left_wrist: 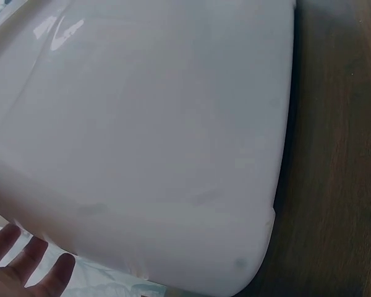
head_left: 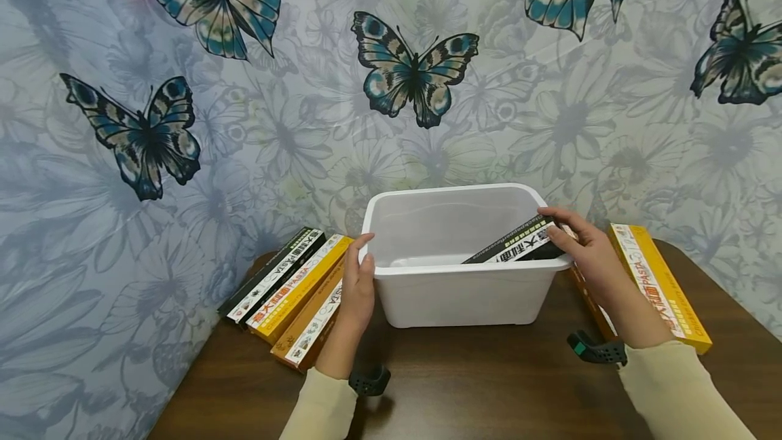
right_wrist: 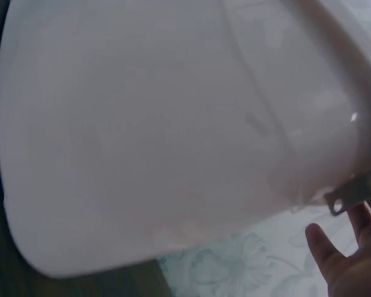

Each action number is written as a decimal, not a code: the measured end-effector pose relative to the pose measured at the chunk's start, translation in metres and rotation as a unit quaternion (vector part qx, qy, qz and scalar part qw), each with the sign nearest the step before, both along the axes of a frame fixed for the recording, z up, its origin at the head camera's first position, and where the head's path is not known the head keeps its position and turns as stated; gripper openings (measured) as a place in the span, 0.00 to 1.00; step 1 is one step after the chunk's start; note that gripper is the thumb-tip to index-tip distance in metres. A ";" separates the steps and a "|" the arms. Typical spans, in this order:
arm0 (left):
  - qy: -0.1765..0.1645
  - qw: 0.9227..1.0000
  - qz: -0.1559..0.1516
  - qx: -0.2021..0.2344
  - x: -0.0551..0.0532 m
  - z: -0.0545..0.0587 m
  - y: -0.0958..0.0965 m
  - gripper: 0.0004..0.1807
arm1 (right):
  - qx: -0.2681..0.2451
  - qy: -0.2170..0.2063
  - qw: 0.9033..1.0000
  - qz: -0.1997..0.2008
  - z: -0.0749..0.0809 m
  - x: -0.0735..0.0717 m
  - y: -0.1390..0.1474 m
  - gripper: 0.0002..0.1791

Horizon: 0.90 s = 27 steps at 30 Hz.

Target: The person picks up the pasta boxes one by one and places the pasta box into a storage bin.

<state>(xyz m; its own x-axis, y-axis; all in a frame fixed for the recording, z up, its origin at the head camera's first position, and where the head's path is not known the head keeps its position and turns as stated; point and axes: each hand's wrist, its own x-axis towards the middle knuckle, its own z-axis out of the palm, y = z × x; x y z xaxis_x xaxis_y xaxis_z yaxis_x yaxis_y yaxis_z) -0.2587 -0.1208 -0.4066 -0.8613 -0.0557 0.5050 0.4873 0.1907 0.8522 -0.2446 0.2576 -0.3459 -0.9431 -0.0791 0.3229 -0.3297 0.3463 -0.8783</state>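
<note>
head view: left hand (head_left: 357,296), fingers straightish, touches tub (head_left: 464,296); right hand (head_left: 591,257) pinches black box (head_left: 516,242). i'd brace tub, ease box.

Wallpaper (head_left: 287,144): pale grey-blue floral print carries large teal-and-black butterflies (head_left: 415,77)
Tabletop (head_left: 464,386): dark brown wood grain, rounds at far right corner

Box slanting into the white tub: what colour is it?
The box is mostly black, with a white strip bearing dark lettering; best seen in the head view.
</note>
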 end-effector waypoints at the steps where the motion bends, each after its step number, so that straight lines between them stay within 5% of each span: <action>1: 0.000 1.000 0.002 0.000 0.001 0.000 0.000 0.25 | 0.029 -0.006 1.000 -0.003 0.001 0.000 0.000 0.26; 8: -0.001 1.000 0.002 0.002 0.001 0.002 0.002 0.25 | 0.150 -0.012 0.989 0.004 0.005 -0.002 0.007 0.30; 19: 0.002 1.000 -0.005 0.007 -0.001 -0.001 0.001 0.24 | 0.134 0.018 0.990 0.048 0.001 -0.004 0.008 0.25; 27: -0.001 1.000 -0.004 0.009 0.000 -0.001 0.002 0.24 | 0.115 0.033 0.993 0.017 -0.001 -0.002 0.004 0.24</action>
<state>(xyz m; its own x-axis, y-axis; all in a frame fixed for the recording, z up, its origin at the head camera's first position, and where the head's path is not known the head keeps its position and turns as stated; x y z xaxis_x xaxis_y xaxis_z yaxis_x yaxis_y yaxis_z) -0.2591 -0.1186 -0.4072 -0.8631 -0.0582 0.5017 0.4865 0.1712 0.8567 -0.2462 0.2612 -0.3466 -0.9157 -0.1892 0.3545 -0.3995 0.5222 -0.7535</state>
